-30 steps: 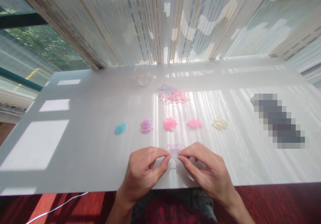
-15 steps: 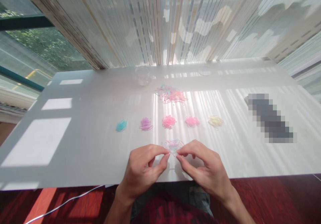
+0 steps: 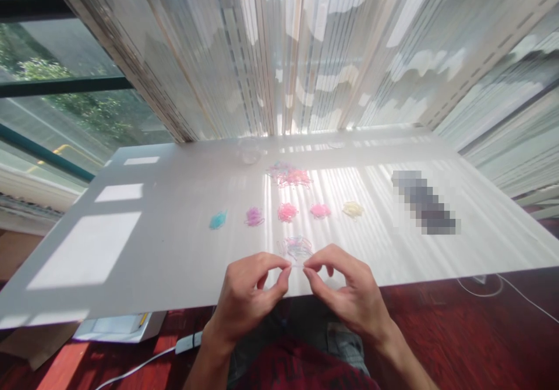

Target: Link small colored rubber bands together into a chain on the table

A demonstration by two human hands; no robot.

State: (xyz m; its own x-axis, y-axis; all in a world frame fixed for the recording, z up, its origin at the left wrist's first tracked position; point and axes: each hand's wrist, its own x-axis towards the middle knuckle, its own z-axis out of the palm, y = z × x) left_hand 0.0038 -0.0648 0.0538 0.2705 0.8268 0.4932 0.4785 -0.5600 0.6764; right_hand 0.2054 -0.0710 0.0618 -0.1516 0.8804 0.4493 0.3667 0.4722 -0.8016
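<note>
Between my left hand [image 3: 254, 288] and my right hand [image 3: 349, 285] a thin pale band [image 3: 297, 266] is stretched, each hand pinching one end between thumb and forefinger. Just beyond the fingertips lies a loose pile of mixed pastel bands [image 3: 297, 246]. Farther off, small piles form a row: teal [image 3: 218, 220], purple [image 3: 254, 216], coral [image 3: 287, 212], pink [image 3: 320, 210] and pale yellow [image 3: 353, 209]. Behind the row sits a larger mixed heap [image 3: 292, 176], mostly coral with some teal and lilac.
A clear round container [image 3: 250, 152] stands near the back of the white table [image 3: 174, 250], with a faint clear disc [image 3: 336, 145] to its right. A dark, pixelated object [image 3: 425, 202] lies at the right. Striped curtains [image 3: 279, 52] hang behind the table.
The view has shifted, so the table and its right-hand object appear moved. My pinched fingertips are now nearer me than the mixed pile, and the thin band shows between them.
</note>
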